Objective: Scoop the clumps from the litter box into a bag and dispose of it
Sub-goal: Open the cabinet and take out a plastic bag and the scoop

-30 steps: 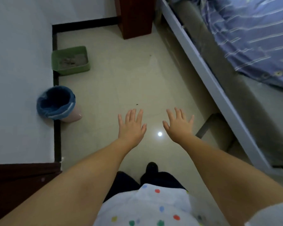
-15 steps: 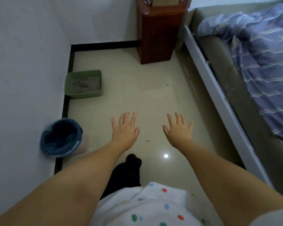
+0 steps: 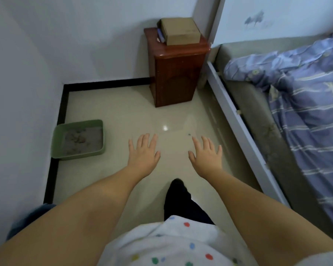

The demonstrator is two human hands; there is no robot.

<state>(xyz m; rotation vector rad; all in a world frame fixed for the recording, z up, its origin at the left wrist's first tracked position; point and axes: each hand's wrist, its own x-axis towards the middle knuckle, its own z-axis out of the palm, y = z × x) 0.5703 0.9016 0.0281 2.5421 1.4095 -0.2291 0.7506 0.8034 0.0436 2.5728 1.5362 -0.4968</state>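
A green litter box (image 3: pixel 58 131) sits on the tiled floor against the left wall, holding grey litter with several darker clumps (image 3: pixel 76 138). My left hand (image 3: pixel 143 152) is stretched out flat, fingers apart, empty, to the right of the box and apart from it. My right hand (image 3: pixel 206 155) is held out the same way, empty, further right. A bin with a blue bag (image 3: pixel 30 217) peeks out at the lower left, mostly hidden by my left forearm.
A dark wooden bedside cabinet (image 3: pixel 176 73) with a cardboard box (image 3: pixel 180 31) on top stands in the far corner. A white-framed bed (image 3: pixel 236 120) with a blue striped duvet (image 3: pixel 308 112) runs along the right. White walls close the left side.
The view has moved forward and lifted: the litter box is nearer, the bin has slid to the lower left edge, the cabinet top and box have come into view. Both hands stay spread and empty.
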